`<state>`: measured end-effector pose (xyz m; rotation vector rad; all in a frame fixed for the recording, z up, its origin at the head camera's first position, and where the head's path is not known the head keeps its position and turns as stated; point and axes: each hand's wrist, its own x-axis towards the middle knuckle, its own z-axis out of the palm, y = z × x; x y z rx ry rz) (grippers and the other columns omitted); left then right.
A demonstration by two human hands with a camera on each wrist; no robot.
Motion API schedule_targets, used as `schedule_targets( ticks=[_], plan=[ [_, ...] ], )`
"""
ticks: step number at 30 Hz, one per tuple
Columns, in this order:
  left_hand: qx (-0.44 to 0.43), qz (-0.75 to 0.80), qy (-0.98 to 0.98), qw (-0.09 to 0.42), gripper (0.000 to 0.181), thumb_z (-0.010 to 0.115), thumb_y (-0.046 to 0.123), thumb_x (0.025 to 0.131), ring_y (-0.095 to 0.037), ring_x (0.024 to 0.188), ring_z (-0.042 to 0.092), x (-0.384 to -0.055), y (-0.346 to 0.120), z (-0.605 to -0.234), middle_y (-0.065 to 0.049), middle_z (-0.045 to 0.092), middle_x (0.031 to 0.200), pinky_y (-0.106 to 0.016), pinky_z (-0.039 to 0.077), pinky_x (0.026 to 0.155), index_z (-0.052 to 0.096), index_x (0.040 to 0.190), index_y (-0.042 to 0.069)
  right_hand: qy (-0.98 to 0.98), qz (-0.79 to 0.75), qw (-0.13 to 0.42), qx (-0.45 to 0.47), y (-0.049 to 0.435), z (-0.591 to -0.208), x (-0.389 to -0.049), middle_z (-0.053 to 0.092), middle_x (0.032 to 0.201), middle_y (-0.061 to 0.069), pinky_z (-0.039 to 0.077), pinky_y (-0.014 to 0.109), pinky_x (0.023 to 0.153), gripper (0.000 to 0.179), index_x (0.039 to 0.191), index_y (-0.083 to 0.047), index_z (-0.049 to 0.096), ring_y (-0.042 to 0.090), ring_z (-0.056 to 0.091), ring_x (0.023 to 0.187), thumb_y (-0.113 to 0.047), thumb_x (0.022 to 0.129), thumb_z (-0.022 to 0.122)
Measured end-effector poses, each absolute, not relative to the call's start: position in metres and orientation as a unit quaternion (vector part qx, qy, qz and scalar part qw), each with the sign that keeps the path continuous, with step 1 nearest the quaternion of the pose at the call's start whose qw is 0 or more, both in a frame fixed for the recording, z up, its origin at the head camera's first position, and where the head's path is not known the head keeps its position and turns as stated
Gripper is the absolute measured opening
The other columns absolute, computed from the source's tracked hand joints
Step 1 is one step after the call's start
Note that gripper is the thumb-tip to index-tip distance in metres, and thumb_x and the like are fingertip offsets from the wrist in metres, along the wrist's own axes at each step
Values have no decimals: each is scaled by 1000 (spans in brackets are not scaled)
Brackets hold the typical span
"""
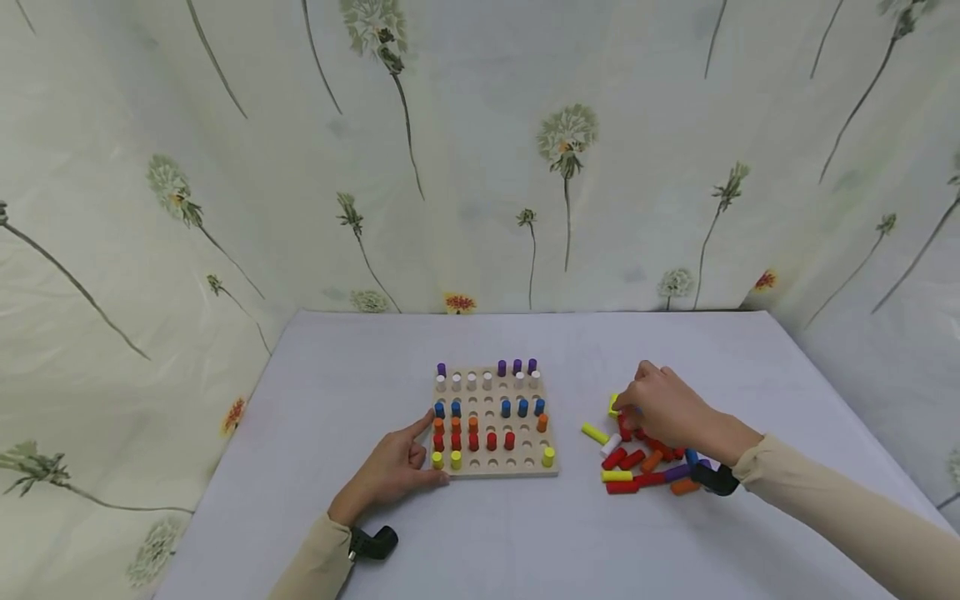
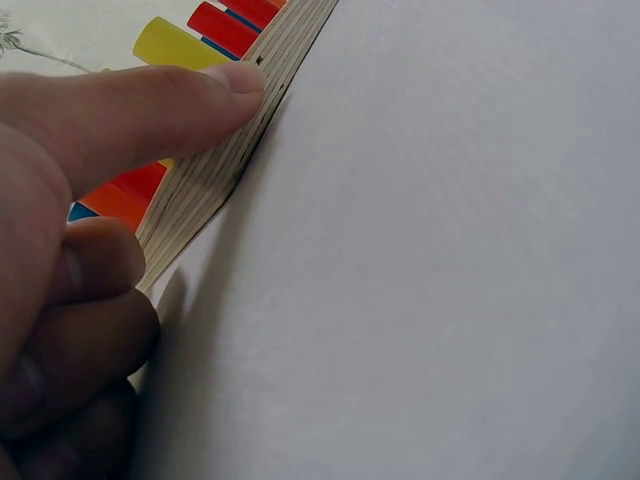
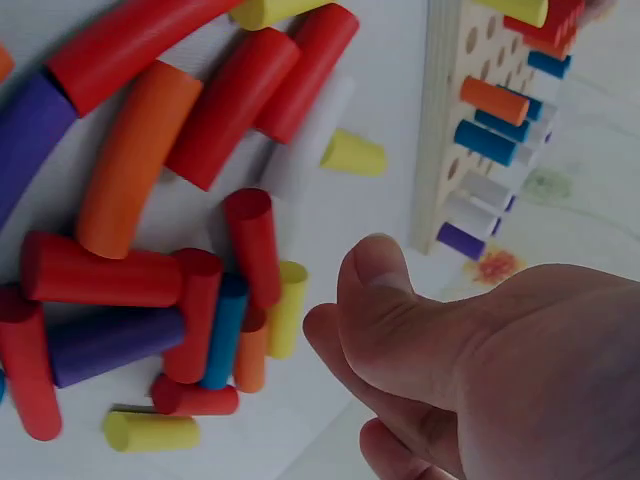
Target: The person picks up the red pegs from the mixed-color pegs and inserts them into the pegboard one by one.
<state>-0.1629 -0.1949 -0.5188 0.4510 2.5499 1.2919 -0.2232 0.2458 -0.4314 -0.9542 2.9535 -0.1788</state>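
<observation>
A wooden pegboard [image 1: 517, 468] stands on the table, several pegs upright in its rows: purple, white, blue, orange, red and yellow from back to front. My left hand [image 1: 390, 467] is at its near left corner. Its extended index finger touches the left side and the thumb [image 2: 215, 100] presses the near edge, the other fingers folded in. Right of the board lies a loose pile of pegs [image 1: 630, 459]. Above it hovers my right hand [image 1: 663, 408], fingers curled, thumb tip [image 3: 380, 265] close to the index finger, nothing showing between them. A yellow peg [image 3: 287, 310] lies near those fingertips.
Separate from the thick of the pile, a yellow peg [image 1: 595, 433] and a white peg [image 1: 611, 446] lie on its board side. A pale cloth covers the table [image 1: 360, 358]. Behind it hangs a flower-print curtain [image 1: 480, 167]. Each wrist wears a black camera band [image 1: 372, 543].
</observation>
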Motion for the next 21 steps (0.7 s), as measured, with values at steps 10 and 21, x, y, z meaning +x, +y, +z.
schedule_targets(
  ticks=[10, 21],
  plan=[
    [143, 438, 878, 129, 104, 91, 34, 85, -5, 55, 36, -161, -194, -517, 10, 42, 62, -23, 32, 58, 32, 166, 5, 949, -81, 21, -304, 252, -448, -224, 76, 86, -6, 41, 33, 72, 22, 95, -16, 85, 19, 49, 88, -25, 78, 95],
    [145, 444, 875, 126, 104, 91, 31, 85, -5, 55, 36, -161, -195, -518, 10, 43, 61, -23, 32, 57, 32, 166, 4, 958, -103, 33, -265, 248, -455, -227, 73, 90, -2, 46, 33, 73, 27, 100, -14, 83, 23, 50, 95, -22, 77, 96]
  ],
)
